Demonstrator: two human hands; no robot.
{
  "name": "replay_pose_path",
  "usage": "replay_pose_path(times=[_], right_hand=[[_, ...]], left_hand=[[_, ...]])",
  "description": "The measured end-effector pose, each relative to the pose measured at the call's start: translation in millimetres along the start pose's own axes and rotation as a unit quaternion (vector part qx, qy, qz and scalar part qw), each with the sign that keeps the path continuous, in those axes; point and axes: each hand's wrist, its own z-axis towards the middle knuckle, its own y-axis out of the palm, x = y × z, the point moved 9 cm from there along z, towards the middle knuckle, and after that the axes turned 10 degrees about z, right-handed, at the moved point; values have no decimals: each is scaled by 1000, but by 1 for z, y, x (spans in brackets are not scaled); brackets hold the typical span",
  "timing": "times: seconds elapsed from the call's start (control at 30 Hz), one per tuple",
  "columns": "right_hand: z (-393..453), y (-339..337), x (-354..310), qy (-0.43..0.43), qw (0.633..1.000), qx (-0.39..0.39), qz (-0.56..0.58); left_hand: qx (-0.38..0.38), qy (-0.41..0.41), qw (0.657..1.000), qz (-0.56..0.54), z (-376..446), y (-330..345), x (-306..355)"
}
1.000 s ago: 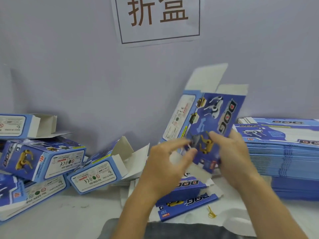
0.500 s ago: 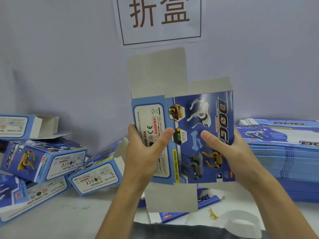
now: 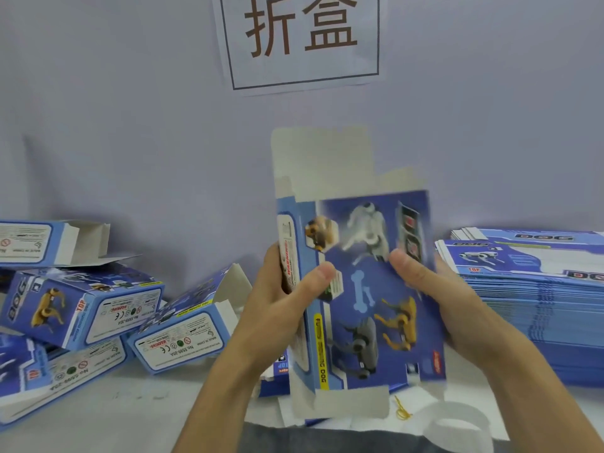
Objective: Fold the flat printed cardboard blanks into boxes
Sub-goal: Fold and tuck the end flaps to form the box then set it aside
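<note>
I hold a blue printed cardboard blank upright in front of me, dog pictures facing me. Its narrow white-label side panel is bent back along the left crease, and plain grey flaps stick out at top and bottom. My left hand grips that left side panel, thumb on the front. My right hand grips the right edge, thumb on the front face. A tall stack of flat blanks lies at the right. Another flat blank lies on the table under my hands.
Several folded boxes are piled at the left, some with open end flaps. A yellow rubber band and a white paper band lie on the table near its front edge. A paper sign hangs on the wall.
The blank swung from tilted to upright, facing me. Its left side panel has since turned back along the crease, so the blank looks narrower. Both hands kept their grip.
</note>
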Motion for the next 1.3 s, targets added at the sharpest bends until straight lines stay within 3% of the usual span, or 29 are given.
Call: replay_pose_path(times=[0.1,0.2,0.33,0.4,0.57,0.77,0.93,1.0,1.13,1.3], right_hand=[[1,-5,-22,-101,993,45,-52],[0,7,-25,-144,987,36,-68],[3,33,-14,-156,984,-1,-89],[5,40,-12,-163,981,-2,-105],[8,26,-14,-136,984,14,-111],[10,28,-15,-167,980,46,-96],[8,29,-12,-99,995,8,11],[7,27,-13,-66,997,7,25],[9,25,-23,-94,991,95,-12],[10,36,-33,-119,987,99,-46]], left_hand=[[-56,-25,998,-34,-4,8,-7],[-42,-11,997,-58,1,5,-4],[138,-1,988,-71,7,-12,9],[190,35,979,-59,5,-19,14],[160,91,983,18,4,-9,19],[142,94,985,-3,5,-8,23],[123,67,990,-19,2,-5,30],[134,50,989,-30,2,-5,33],[191,25,980,-41,0,-11,38],[217,41,975,-23,-1,-23,41]])
